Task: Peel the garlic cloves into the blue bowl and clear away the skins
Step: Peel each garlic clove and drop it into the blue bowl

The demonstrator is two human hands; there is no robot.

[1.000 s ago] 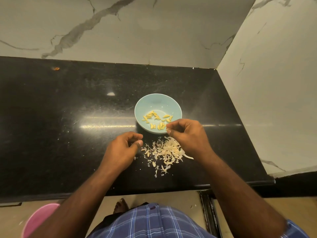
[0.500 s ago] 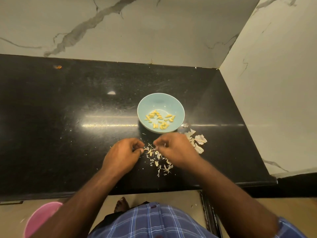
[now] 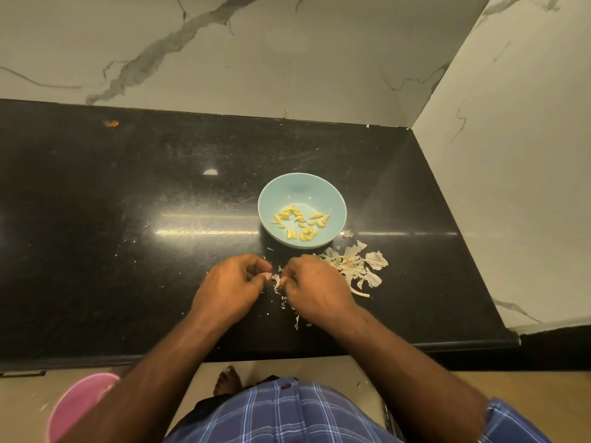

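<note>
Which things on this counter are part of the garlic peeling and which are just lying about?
Part of the job:
blue bowl
peeled cloves
pile of skins
clove pinched between left hand and right hand

Just lying about:
pink tub on the floor
orange speck

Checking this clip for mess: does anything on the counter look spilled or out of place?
Yes. Garlic skins lie loose on the black counter right of the blue bowl, with small flakes scattered near both hands. The peeled cloves all sit inside the bowl.
</note>
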